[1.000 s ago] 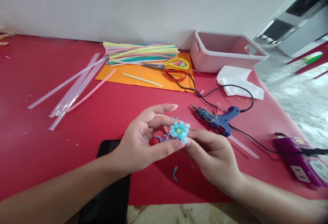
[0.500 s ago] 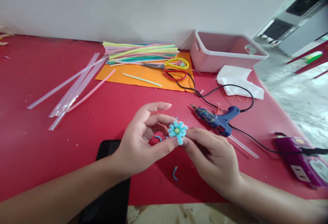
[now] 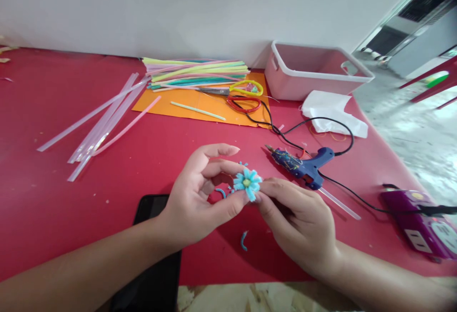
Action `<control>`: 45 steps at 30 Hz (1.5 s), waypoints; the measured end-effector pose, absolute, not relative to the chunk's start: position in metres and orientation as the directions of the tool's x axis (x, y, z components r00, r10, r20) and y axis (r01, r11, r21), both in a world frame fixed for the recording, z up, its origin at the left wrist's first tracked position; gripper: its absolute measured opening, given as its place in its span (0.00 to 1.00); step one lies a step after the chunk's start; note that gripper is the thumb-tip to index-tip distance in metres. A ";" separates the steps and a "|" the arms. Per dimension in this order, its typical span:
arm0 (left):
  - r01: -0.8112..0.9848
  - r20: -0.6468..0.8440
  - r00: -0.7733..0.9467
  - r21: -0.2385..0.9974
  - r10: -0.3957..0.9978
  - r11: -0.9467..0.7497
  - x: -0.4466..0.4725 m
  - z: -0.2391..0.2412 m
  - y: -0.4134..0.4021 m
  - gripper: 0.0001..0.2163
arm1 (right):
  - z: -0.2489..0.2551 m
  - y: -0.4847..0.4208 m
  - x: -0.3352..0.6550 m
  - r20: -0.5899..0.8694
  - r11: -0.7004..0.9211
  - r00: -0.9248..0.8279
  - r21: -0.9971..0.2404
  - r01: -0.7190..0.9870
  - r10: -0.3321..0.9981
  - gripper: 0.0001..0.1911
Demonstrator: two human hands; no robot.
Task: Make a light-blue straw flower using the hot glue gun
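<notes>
A small light-blue pipe-cleaner flower (image 3: 247,183) with a yellow-green centre is held between both hands above the red table (image 3: 128,174). My left hand (image 3: 203,193) pinches its left side between thumb and a finger, its index finger raised clear of it. My right hand (image 3: 300,221) grips the flower's right edge with thumb and index finger, the other fingers curled under. Blue pipe-cleaner scraps (image 3: 243,240) lie on the table below and behind the hands. A black phone (image 3: 150,274) rests partly beneath my left forearm.
A blue glue gun (image 3: 303,167) with a black cord lies right of the hands, near a purple power strip (image 3: 417,226). Scissors (image 3: 246,104) and pipe cleaners (image 3: 200,75) sit on orange card (image 3: 157,105). Glue sticks (image 3: 107,126) lie left; a pink bin (image 3: 314,86) stands behind.
Both hands keep their hold on the flower, which has turned very slightly. Nothing else has visibly moved.
</notes>
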State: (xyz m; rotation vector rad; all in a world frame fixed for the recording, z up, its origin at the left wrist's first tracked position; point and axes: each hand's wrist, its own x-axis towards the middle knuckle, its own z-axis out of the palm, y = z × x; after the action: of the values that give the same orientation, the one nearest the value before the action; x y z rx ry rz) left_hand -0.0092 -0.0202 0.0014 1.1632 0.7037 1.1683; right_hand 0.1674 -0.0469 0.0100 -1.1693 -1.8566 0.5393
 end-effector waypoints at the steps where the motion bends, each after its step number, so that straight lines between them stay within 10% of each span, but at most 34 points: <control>1: -0.331 0.138 0.296 0.943 0.945 -0.034 -0.009 0.001 -0.020 0.21 | 0.011 -0.047 0.167 0.435 0.470 -0.197 -0.719 0.512 0.879 0.08; 31: -0.406 0.111 0.333 0.913 0.936 0.036 -0.009 -0.001 -0.019 0.19 | 0.011 -0.047 0.166 0.428 0.466 -0.196 -0.730 0.501 0.882 0.06; 38: -0.442 0.047 0.420 0.883 0.906 0.159 -0.011 0.006 -0.017 0.27 | 0.007 -0.044 0.166 0.285 0.321 -0.157 -0.899 0.297 0.946 0.09; 45: -0.360 -0.045 0.478 0.901 0.877 0.243 -0.014 0.011 -0.009 0.14 | 0.005 -0.044 0.170 0.222 0.265 -0.255 -0.953 0.150 0.941 0.15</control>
State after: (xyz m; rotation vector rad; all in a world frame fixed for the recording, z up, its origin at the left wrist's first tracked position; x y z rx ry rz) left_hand -0.0140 -0.0085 0.0109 0.9856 0.6346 0.9273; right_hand 0.1696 -0.0435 0.0053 -1.0271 -1.6270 1.0942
